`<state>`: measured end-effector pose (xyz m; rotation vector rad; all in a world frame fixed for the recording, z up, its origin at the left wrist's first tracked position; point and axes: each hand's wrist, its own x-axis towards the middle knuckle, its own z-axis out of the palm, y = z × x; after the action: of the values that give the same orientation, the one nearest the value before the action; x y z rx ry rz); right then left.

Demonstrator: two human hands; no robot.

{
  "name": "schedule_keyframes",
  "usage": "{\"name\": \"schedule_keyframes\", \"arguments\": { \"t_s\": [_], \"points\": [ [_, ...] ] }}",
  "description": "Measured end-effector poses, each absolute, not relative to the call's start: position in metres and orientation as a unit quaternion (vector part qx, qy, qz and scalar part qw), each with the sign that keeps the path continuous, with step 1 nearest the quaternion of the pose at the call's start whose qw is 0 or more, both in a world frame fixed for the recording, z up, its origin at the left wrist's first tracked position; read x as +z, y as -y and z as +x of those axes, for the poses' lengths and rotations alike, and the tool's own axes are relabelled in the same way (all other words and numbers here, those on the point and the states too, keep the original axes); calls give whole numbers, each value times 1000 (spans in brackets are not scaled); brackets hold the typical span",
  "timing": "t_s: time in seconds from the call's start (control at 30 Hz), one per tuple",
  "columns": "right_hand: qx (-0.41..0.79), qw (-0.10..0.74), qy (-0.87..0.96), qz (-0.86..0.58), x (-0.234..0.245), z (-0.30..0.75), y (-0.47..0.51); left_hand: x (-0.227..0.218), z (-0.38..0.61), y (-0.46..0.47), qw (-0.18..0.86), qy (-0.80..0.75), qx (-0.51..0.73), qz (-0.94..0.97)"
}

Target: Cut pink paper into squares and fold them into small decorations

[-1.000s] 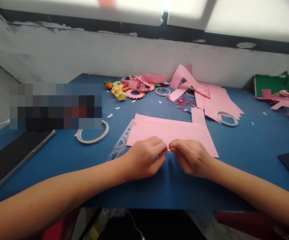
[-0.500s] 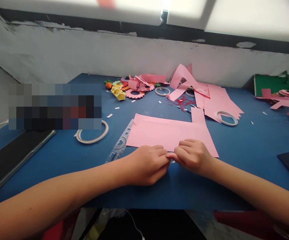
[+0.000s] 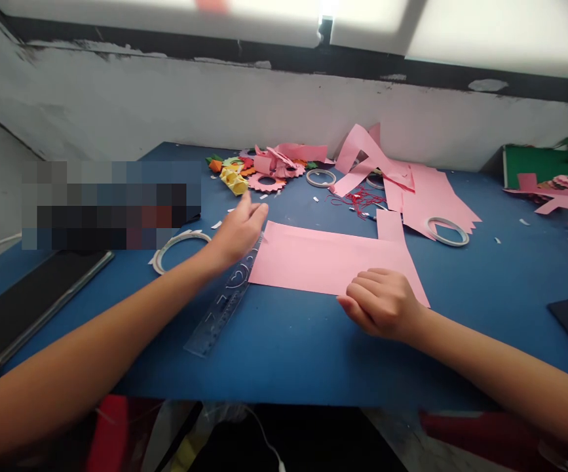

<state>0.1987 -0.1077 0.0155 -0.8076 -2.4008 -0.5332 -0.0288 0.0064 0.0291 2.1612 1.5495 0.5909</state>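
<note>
My left hand reaches over the upper end of a clear plastic ruler, fingers apart and nothing seen in them. Beside the ruler lies a pink paper sheet, flat on the desk. My right hand is closed at the sheet's near right edge, its fingers curled under; whatever they may hold is hidden. Left of my left hand, a roll of double-sided tape lies on its side, partly covered by my forearm.
On the blue desk, more pink paper and tape rolls lie at the back right. Coloured paper pieces are heaped at the back, near tangled red thread. A black phone-like slab lies at left.
My hands have parted. The left has moved up and left from the right hand to above the ruler, and its fingers have opened. My right hand stays almost where it was, closed.
</note>
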Motion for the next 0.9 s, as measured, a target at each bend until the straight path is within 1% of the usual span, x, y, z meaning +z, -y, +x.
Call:
{"name": "schedule_keyframes", "arguments": {
  "t_s": [0.1, 0.23, 0.33, 0.47, 0.63, 0.8, 0.9],
  "points": [
    [-203, 239, 892, -325, 13, 199, 107, 23, -35, -18, 136, -585, 150, 786],
    [-184, 186, 897, -356, 10, 200, 105, 23, -30, 2, 98, -553, 29, 827],
    [-176, 155, 903, -360, 10, 201, 103, 35, -33, 14, 92, -528, -44, 843],
    [-172, 142, 908, -355, 10, 202, 100, 53, -52, 15, 128, -479, -121, 860],
    [-151, 165, 912, -344, 7, 201, 98, 58, -60, 22, 172, -430, -142, 875],
    [-127, 149, 910, -365, 4, 201, 98, 57, -57, 29, 169, -417, -160, 878],
    [-122, 142, 910, -370, 4, 201, 97, 57, -59, 27, 158, -411, -149, 886]
  ]
}}
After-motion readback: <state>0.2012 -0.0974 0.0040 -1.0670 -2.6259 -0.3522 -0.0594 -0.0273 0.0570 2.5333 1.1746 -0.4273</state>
